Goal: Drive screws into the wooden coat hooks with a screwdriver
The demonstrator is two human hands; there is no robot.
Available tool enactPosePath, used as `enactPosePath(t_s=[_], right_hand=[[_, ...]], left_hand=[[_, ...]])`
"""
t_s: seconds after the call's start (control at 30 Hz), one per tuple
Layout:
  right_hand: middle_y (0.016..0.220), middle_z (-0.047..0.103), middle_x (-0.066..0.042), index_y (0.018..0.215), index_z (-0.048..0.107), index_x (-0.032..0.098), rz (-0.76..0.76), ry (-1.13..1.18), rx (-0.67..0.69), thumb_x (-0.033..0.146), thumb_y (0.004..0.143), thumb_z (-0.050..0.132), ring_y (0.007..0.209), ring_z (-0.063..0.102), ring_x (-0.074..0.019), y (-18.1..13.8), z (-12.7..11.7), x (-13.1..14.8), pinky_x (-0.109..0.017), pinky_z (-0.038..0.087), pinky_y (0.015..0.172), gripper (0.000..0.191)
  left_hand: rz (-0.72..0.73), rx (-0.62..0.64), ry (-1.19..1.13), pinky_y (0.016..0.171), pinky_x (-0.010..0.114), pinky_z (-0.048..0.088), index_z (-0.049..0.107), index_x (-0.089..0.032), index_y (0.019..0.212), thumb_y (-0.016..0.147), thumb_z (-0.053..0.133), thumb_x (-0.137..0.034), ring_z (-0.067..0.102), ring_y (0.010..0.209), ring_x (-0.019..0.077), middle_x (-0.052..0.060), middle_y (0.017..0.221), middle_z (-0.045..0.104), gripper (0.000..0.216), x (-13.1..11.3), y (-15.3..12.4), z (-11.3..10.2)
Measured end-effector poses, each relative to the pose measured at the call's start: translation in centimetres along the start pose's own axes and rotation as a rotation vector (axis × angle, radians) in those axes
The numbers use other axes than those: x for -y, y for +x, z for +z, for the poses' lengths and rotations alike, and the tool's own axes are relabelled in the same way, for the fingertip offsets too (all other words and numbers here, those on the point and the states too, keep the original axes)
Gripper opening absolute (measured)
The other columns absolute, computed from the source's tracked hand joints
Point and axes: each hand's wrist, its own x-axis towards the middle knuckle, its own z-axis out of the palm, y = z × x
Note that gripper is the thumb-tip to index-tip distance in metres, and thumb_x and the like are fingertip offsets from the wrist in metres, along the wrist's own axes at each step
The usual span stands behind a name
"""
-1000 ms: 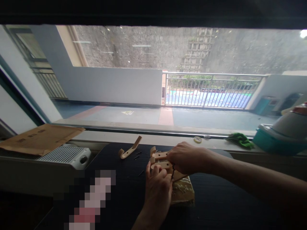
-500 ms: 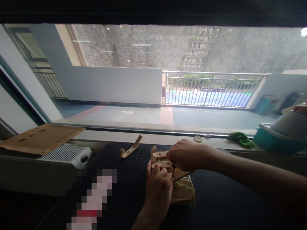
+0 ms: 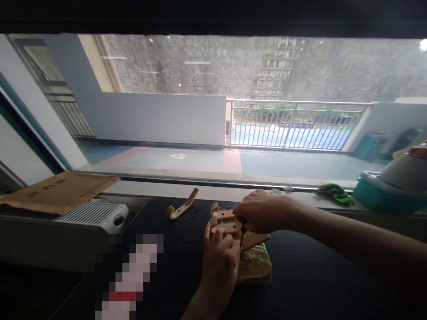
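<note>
My right hand (image 3: 258, 210) is closed around a screwdriver (image 3: 243, 234), its dark shaft pointing down beside my left fingertips. With bent fingers, my left hand (image 3: 220, 258) grips a curved wooden hook at the near edge of a flat wooden board (image 3: 256, 240); that hook is mostly hidden. Two more pale wooden hooks, the nearer one (image 3: 227, 228) and the farther one (image 3: 224, 214), lie across the board. Underneath is a block wrapped in clear film or tape (image 3: 257, 265). The screwdriver's tip and whatever it touches cannot be made out.
A loose wooden hook (image 3: 183, 207) lies left on the dark table (image 3: 300, 271), with several thin screws (image 3: 191, 217) near it. On the sill are a tape roll (image 3: 275, 192), a green cloth (image 3: 335, 194) and a teal container (image 3: 373, 191). Brown paper (image 3: 60, 189) covers a white appliance at left.
My right hand has risen slightly and its grip has turned a little, showing more of the screwdriver. The left hand stays in place on the wood.
</note>
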Motion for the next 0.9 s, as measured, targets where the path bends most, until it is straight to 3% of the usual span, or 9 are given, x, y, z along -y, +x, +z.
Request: enactPosePath(t_s=[0.13, 0.33, 0.63, 0.9], right_hand=[[0.083, 0.068, -0.009, 0.088, 0.067, 0.012, -0.001, -0.004, 0.004, 0.013, 0.081, 0.051, 0.068, 0.058, -0.0155, 0.2, 0.3, 0.0, -0.026, 0.031, 0.054, 0.018], [0.080, 0.068, -0.009, 0.086, 0.067, 0.012, 0.009, 0.011, 0.008, 0.016, 0.081, 0.051, 0.066, 0.058, -0.0156, 0.6, 1.2, 0.1, -0.026, 0.032, 0.053, 0.017], [0.079, 0.068, -0.007, 0.087, 0.067, 0.013, -0.012, 0.007, -0.010, 0.014, 0.078, 0.053, 0.065, 0.057, -0.0148, -0.1, 0.3, 0.2, -0.026, 0.031, 0.053, 0.017], [0.086, 0.069, -0.010, 0.091, 0.066, 0.012, -0.016, 0.034, -0.043, 0.021, 0.084, 0.049, 0.072, 0.060, -0.0169, 0.8, 0.9, 0.2, -0.026, 0.034, 0.056, 0.020]], left_hand=[[0.006, -0.045, -0.006, 0.110, 0.059, 0.018, 0.064, -0.022, 0.071, 0.081, 0.058, -0.012, 0.051, 0.101, 0.0231, -0.001, 0.071, 0.060, 0.015, 0.3, -0.2, 0.7], [-0.009, 0.035, 0.023, 0.110, 0.059, 0.019, 0.067, -0.022, 0.080, 0.083, 0.055, -0.012, 0.051, 0.103, 0.0235, 0.000, 0.077, 0.062, 0.016, -0.1, 0.0, -0.3], [-0.017, 0.077, 0.031, 0.111, 0.059, 0.017, 0.068, -0.022, 0.084, 0.085, 0.053, -0.013, 0.051, 0.105, 0.0235, 0.000, 0.079, 0.064, 0.017, -0.6, 0.3, -1.2], [0.007, 0.033, 0.021, 0.109, 0.061, 0.019, 0.068, -0.022, 0.082, 0.086, 0.053, -0.013, 0.051, 0.104, 0.0242, 0.001, 0.077, 0.063, 0.018, -0.3, 0.1, -0.8]])
